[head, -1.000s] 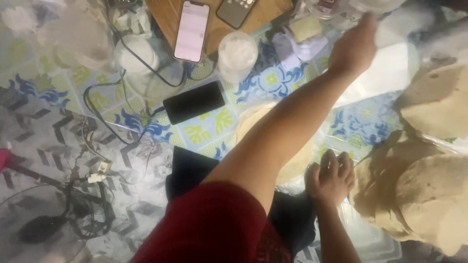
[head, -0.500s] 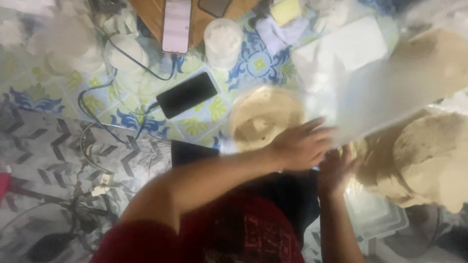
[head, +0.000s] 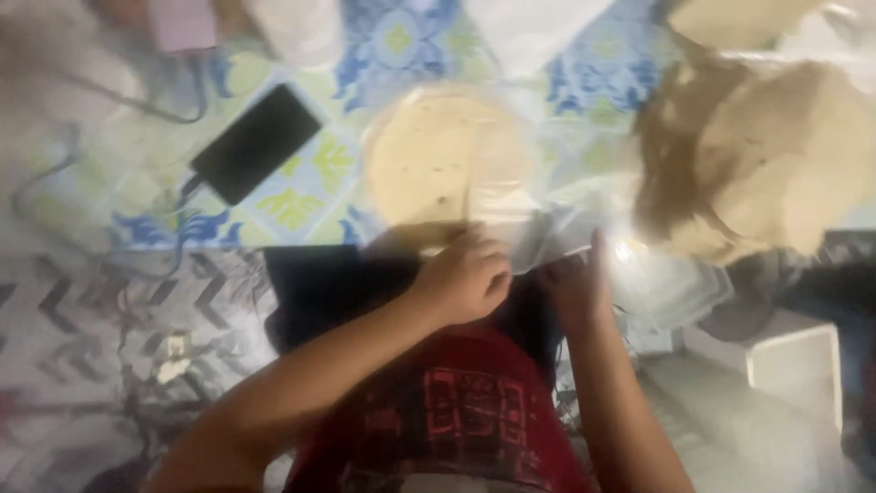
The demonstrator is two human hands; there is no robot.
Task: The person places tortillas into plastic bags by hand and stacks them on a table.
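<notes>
Where both hands (head: 520, 278) grip, clear bag (head: 547, 228) crinkles

Left hand (head: 465, 278) curled; right hand (head: 577, 283) fingers extended.

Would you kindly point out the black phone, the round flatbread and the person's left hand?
black phone (head: 257, 143), head view, middle of its dark screen.
round flatbread (head: 429, 160), head view, centre of its pale face.
left hand (head: 467, 278), head view, the knuckles.
</notes>
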